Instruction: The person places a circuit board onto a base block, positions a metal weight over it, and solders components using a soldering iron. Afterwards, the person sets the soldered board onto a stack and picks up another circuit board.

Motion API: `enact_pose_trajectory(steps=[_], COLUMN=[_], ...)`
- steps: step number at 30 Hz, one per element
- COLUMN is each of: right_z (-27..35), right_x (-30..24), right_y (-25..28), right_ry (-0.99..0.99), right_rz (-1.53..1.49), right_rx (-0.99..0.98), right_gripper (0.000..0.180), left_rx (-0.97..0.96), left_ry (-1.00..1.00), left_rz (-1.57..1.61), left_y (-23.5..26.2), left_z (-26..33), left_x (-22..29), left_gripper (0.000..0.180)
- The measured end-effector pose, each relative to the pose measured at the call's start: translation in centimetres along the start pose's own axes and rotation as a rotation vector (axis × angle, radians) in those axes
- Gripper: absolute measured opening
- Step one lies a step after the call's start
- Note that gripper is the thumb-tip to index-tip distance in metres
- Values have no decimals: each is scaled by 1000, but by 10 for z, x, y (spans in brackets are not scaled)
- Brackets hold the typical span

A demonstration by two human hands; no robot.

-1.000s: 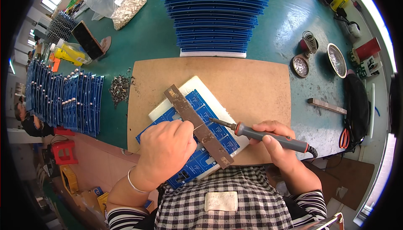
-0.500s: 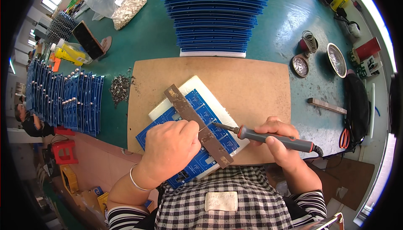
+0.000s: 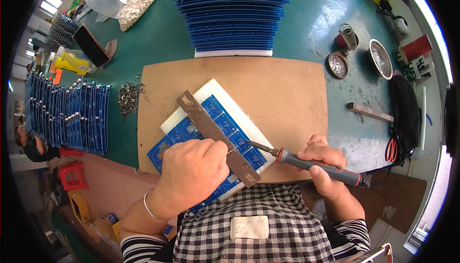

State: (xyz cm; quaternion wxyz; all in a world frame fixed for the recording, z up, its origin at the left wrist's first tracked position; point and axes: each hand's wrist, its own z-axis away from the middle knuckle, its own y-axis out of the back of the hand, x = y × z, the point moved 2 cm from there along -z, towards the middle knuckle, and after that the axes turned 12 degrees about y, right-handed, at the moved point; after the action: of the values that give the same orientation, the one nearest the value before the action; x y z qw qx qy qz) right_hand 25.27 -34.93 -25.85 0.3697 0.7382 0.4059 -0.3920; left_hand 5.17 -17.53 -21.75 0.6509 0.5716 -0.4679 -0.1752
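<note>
In my right hand [image 3: 326, 164] is a grey soldering iron [image 3: 314, 165] with orange trim, its tip pointing left at the edge of the blue circuit board panel [image 3: 222, 116]. Whether the tip touches the board is too small to tell. My left hand [image 3: 194, 172] is closed in a fist over the panel, pinching a thin solder wire [image 3: 231, 151] whose short end shows. A brown metal bar [image 3: 206, 124] lies diagonally across the panel, beside my left knuckles. Beneath the panel is a white foam slab [image 3: 214, 88], set at a slant.
The work sits on a brown board [image 3: 282, 78] on a green table. A tall stack of blue panels [image 3: 232, 23] stands behind; upright boards [image 3: 67, 114] line the left beside metal clippings [image 3: 127, 99]. At right are an iron stand [image 3: 347, 37], metal dish [image 3: 381, 59], bar [image 3: 370, 111] and scissors [image 3: 391, 150].
The soldering iron has drawn slightly right and toward me relative to the panel, with my right hand. My left hand stays over the bar. The whole view has shifted a little.
</note>
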Motion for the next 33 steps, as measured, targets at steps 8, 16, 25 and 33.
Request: enact_pose_trajectory(steps=[8,16,25,33], right_z=[1,0,-4,-9], right_x=[1,1,3,4], right_y=[-1,-2,-2,-3], right_ry=[-11,-9,12,26], right_rz=[-1,6,12,30], right_rx=[-15,-11,-39,-60], right_gripper=[30,31,31,30], left_rx=[-9,26,40,43], left_ry=[-12,-26,-47,-53], left_rz=[-15,-35,-80,-90], left_y=[-4,-6,-9,-12], left_z=[1,0,-4,-8], left_x=[2,4,3,3], left_gripper=[15,16,17,17])
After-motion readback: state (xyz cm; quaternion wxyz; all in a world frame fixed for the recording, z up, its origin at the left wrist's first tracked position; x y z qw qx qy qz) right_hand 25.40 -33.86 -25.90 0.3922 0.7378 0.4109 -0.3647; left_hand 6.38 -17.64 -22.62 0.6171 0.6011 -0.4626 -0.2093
